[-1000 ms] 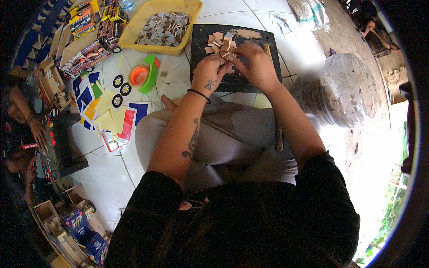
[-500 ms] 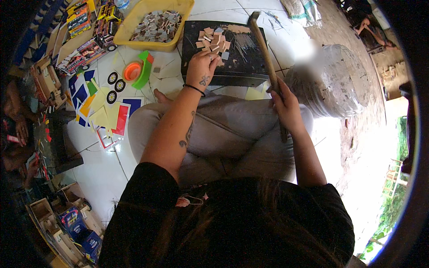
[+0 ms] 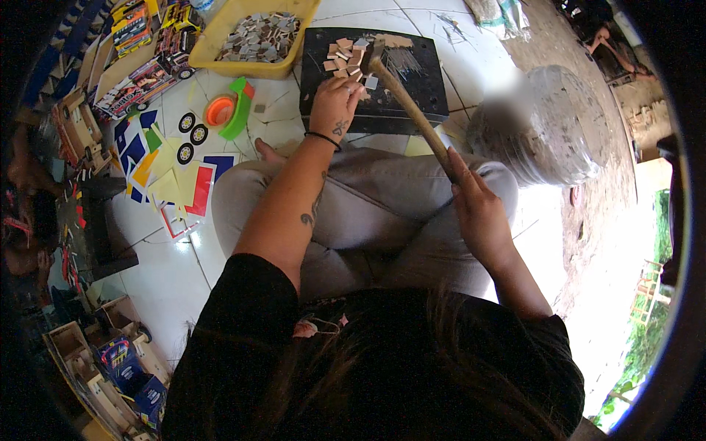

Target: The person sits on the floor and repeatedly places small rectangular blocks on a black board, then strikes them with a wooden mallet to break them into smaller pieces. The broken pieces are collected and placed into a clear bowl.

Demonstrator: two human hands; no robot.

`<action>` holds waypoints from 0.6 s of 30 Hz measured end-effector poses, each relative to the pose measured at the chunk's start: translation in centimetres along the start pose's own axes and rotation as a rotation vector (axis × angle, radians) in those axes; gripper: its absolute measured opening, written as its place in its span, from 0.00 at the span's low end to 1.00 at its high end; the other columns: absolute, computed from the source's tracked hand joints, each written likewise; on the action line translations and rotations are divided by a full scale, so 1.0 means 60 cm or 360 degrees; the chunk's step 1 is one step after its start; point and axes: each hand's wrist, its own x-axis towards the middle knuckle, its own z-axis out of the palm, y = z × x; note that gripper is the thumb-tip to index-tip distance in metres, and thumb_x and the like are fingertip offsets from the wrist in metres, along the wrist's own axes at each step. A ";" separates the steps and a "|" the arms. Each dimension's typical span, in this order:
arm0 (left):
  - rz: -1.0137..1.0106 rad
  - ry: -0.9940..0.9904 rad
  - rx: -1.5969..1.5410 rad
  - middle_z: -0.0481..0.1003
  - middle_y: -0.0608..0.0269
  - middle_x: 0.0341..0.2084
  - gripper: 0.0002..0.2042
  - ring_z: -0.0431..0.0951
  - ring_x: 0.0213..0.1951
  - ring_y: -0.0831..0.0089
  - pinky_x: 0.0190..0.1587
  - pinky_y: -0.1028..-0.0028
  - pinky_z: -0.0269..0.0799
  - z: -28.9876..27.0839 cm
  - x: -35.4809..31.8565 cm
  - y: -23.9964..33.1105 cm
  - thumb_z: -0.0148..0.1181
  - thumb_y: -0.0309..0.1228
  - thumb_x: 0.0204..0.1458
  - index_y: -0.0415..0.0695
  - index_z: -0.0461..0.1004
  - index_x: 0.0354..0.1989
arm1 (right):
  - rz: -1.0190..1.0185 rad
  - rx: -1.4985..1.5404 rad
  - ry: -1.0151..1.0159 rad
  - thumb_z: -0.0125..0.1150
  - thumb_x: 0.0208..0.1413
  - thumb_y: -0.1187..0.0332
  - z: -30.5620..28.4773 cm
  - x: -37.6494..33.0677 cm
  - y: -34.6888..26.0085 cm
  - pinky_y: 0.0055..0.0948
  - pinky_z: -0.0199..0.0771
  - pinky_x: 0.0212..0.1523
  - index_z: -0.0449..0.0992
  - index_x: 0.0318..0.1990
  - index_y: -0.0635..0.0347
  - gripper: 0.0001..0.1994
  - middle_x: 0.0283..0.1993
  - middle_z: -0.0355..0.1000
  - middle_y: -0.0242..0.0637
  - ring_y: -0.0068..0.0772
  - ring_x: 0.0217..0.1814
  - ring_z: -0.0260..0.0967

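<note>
I sit cross-legged on a white tiled floor. A black slab (image 3: 419,88) lies in front of my knees with several small wooden pieces (image 3: 343,57) on it. My left hand (image 3: 334,106) rests on the slab's near left part, fingers pinching a small piece there. My right hand (image 3: 478,209) grips the wooden handle of a hammer (image 3: 408,103). The hammer's head is down on the slab, right beside my left fingertips.
A yellow tray (image 3: 243,66) of small tiles sits at the far left of the slab. An orange and green tape holder (image 3: 229,110), black wheels (image 3: 193,126) and coloured card shapes (image 3: 173,180) lie left. Toy trucks (image 3: 140,44) stand further left. A clear plastic bag (image 3: 551,128) sits right.
My right hand left the slab, took the hammer by its handle, and has swung its head down onto the slab beside my left fingers. My left hand stayed on the pieces.
</note>
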 end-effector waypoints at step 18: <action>-0.0214 -0.0074 -0.0115 0.75 0.54 0.29 0.09 0.74 0.33 0.59 0.39 0.66 0.68 -0.009 0.010 0.011 0.55 0.32 0.51 0.39 0.77 0.32 | 0.0007 0.0172 0.0326 0.47 0.54 0.77 0.026 0.041 0.070 0.43 0.67 0.49 0.56 0.61 0.57 0.25 0.50 0.63 0.54 0.57 0.50 0.65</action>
